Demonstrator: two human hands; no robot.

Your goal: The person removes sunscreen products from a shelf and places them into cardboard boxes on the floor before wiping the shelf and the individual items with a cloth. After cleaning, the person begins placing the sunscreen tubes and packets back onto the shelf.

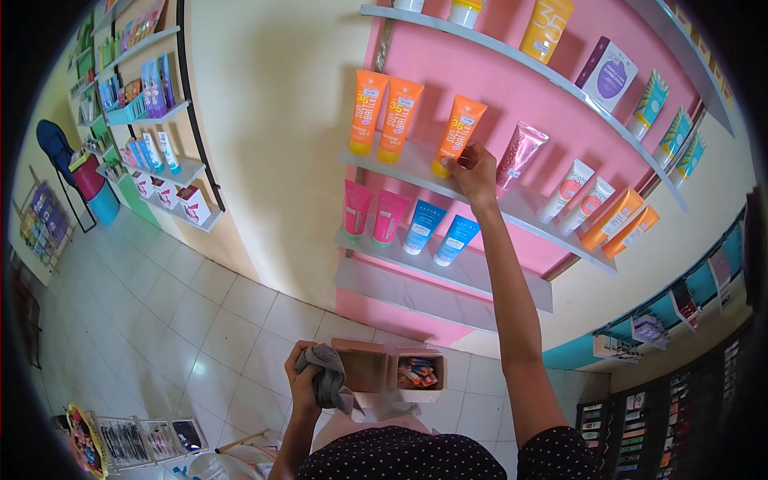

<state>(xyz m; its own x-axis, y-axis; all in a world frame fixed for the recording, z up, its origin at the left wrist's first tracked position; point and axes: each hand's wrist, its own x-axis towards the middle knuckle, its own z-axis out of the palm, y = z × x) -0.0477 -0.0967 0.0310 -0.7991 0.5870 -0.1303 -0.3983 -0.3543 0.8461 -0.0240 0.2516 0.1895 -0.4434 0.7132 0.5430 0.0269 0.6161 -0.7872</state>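
Note:
My right hand (474, 172) reaches up to the grey middle shelf (424, 160), its fingers closed on the lower end of an orange sunscreen tube (462, 128). The tube stands upright with a slight tilt, its yellow cap at the shelf surface. To its left are two matching orange tubes (398, 120), and to its right a pink tube (522, 152). Low in front of my body, my left hand (304, 380) grips a bunched grey cloth (326, 376). Just right of the cloth, an opened cardboard box (360, 370) sits near the floor.
A second box (420, 394) contains small orange packets. Below the orange tubes, a lower shelf (480, 268) bears pink tubes (373, 214) and blue tubes (440, 232). An upper shelf (496, 50) runs overhead. More product shelves line the left wall, and a wire rack (144, 444) stands lower left.

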